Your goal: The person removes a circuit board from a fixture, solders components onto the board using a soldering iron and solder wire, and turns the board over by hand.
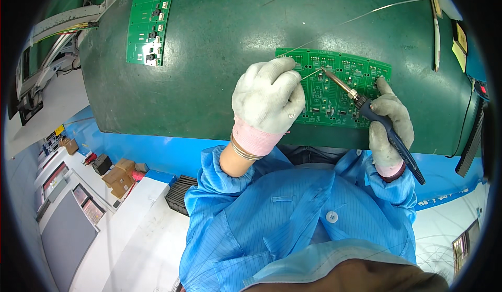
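Observation:
A green circuit board [345, 90] lies flat on the green work mat, at its near edge. My left hand [269, 93], in a pale glove with a pink cuff, is closed on a thin solder wire [361, 15] above the board's left part. The wire's short end reaches right from my fingers; its long end trails up to the far right. My right hand [391, 122], gloved too, grips a dark blue soldering iron [389, 130] and has a finger on the board's right edge. The iron's tip meets the board near the wire's end; exact contact is too small to tell.
Another group of green boards [149, 22] with white connectors lies at the far left of the mat [209, 77]. Along the right edge are a white stick-like tool [436, 41], a black cable [467, 124] and a dark ridged strip [470, 137].

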`<action>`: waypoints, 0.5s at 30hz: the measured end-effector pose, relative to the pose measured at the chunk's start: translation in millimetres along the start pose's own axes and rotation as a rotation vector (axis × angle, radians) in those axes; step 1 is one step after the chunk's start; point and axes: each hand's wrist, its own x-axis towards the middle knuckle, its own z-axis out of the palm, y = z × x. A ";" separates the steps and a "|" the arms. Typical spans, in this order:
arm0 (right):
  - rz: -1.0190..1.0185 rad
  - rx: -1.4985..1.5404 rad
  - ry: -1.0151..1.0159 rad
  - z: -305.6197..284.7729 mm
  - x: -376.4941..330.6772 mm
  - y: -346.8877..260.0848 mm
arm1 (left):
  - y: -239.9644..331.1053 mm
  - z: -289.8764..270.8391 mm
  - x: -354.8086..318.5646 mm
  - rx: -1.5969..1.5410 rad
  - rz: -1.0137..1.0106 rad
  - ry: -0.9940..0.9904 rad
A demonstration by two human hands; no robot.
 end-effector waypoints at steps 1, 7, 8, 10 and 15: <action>0.001 -0.001 -0.001 0.0 -0.1 0.1 | 0.1 -0.2 0.1 0.005 0.005 0.001; 0.005 -0.002 0.001 -1.2 -0.3 0.3 | 1.1 -1.5 0.8 -0.002 -0.003 -0.011; 0.009 0.006 0.001 -1.5 0.0 -0.1 | 0.9 -2.0 0.8 -0.016 -0.014 -0.004; 0.018 0.023 0.000 -1.0 0.7 -1.1 | 0.2 -4.5 0.2 -0.047 -0.038 0.009; -0.013 0.277 0.174 15.5 1.6 -5.6 | -7.7 -21.6 -4.1 -0.078 -0.186 0.083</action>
